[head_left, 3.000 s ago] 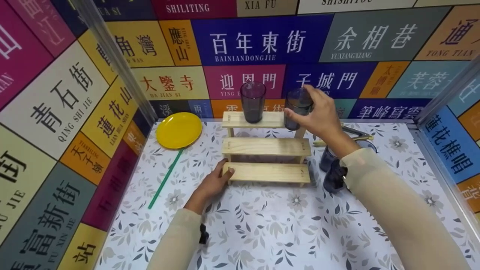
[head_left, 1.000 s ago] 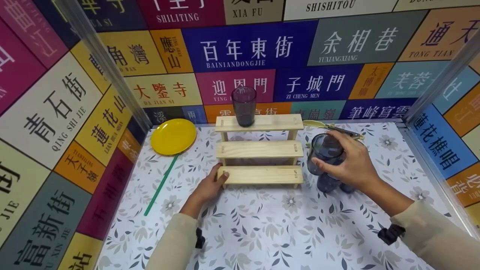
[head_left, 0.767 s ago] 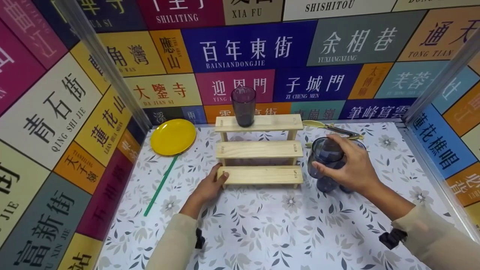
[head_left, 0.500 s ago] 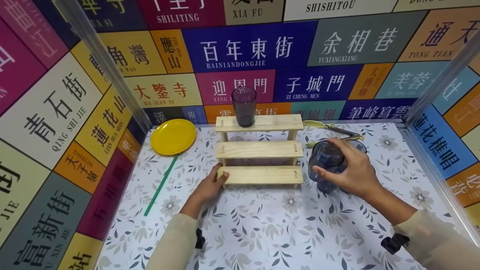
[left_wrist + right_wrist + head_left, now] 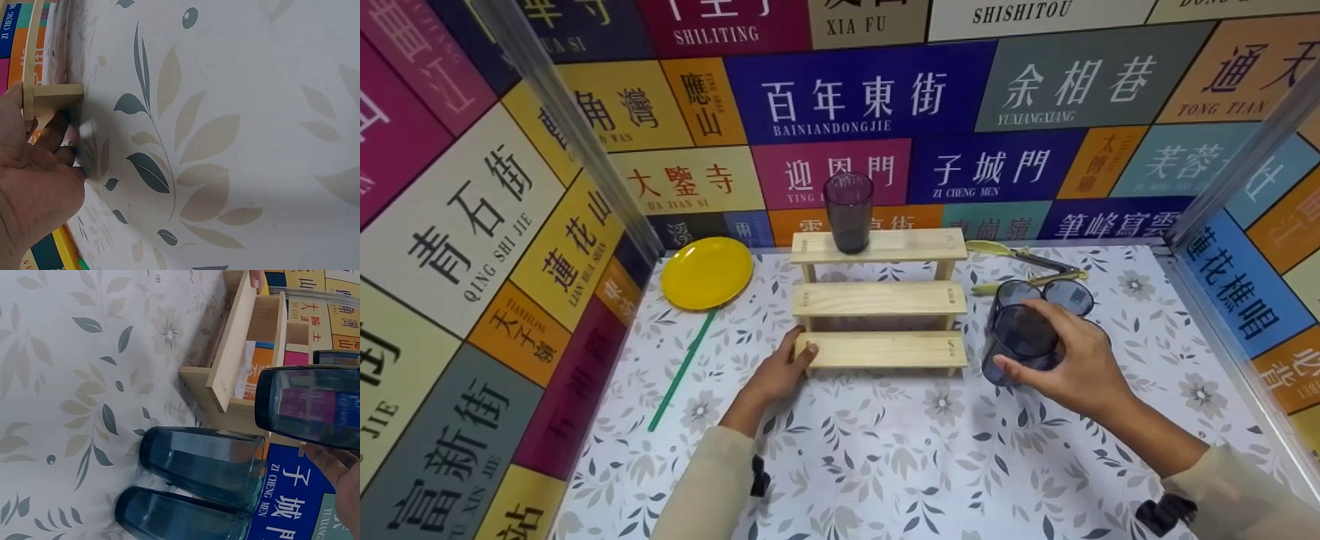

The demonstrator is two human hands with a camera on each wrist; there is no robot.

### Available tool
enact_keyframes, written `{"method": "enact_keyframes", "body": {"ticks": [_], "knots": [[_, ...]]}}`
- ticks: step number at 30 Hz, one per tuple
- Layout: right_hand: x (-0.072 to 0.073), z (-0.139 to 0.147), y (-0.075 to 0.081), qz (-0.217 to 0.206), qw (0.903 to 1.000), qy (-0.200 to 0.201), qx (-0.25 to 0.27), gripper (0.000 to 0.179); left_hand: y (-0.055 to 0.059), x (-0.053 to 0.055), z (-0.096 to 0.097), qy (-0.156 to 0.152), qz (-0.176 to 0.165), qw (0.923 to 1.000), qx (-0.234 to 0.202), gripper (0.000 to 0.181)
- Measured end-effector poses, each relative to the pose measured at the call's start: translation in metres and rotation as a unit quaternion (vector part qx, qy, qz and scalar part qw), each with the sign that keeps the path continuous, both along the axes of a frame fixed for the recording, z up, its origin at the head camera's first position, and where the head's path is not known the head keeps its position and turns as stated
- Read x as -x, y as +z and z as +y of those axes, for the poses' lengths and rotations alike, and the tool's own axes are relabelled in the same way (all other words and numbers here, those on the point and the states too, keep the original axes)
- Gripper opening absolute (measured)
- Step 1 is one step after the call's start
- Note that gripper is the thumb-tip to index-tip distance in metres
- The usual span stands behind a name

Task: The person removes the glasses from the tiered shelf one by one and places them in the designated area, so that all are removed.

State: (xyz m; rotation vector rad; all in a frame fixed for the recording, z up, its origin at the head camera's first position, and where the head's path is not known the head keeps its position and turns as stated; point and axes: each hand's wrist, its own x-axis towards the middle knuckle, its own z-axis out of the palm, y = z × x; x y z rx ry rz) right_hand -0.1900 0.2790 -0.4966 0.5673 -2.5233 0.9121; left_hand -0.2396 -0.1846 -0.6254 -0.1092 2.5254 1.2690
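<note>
My right hand (image 5: 1076,364) holds a dark tinted glass tumbler (image 5: 1024,334), fingers and thumb round its side. In the right wrist view this tumbler (image 5: 315,405) is held apart from two others (image 5: 202,464) standing on the table. From the head those standing tumblers (image 5: 1069,295) are partly hidden by the held one and the hand. My left hand (image 5: 780,375) grips the left end of the lowest step of a three-tier wooden display stand (image 5: 881,298), thumb on top and fingers below. Another dark tumbler (image 5: 849,214) stands upright on the top step, left of centre.
At the back left lies a yellow plate (image 5: 707,274), with a green stick (image 5: 682,371) running from it toward the front. Tongs (image 5: 1046,262) with pale green ends lie behind the standing tumblers. Printed panels (image 5: 859,94) wall the table's back and sides.
The right hand has carried its tumbler from the top step's right end down to the tumblers at the right, lately drawing it nearer me. The left hand keeps its grip on the stand.
</note>
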Motion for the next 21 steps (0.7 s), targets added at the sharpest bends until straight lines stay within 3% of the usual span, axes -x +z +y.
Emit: {"method": "enact_keyframes", "body": {"ticks": [12,21], "knots": [[-0.022,0.013,-0.027,-0.013,0.9997,-0.019,0.002,0.095,-0.001,-0.001,0.001,0.013,-0.015,0.9997,-0.011,0.078],[-0.036,0.023,-0.048,-0.018,0.9995,-0.024,0.013,0.096,-0.001,0.001,0.001,0.007,-0.011,0.9999,-0.006,0.079]]}}
